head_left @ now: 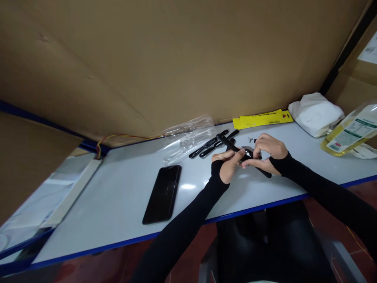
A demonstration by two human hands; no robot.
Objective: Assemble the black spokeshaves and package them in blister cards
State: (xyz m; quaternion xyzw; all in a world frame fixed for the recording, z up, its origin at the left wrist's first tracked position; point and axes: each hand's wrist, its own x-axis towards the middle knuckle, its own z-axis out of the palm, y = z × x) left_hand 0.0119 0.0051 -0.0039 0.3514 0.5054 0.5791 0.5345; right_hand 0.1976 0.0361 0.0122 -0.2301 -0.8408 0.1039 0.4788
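A black spokeshave (227, 142) with two long handles lies slantwise across my hands, just above the table. My left hand (229, 164) is closed around its middle, with the thumb on top. At the same middle part, the fingers of my right hand (269, 151) are pinched; whatever small piece they may touch there is hidden. Just beyond my right hand, a small silver screw (250, 139) rests on the table. More black spokeshaves (206, 145) lie side by side to the left of the held one.
Clear plastic packaging (188, 137) lies by the cardboard wall (176, 59). Yellow printed cards (262, 119) are at the back. A black phone (161, 194) lies left of my arms. To the right are a white cloth bundle (315, 112) and a bottle of yellow liquid (349, 131).
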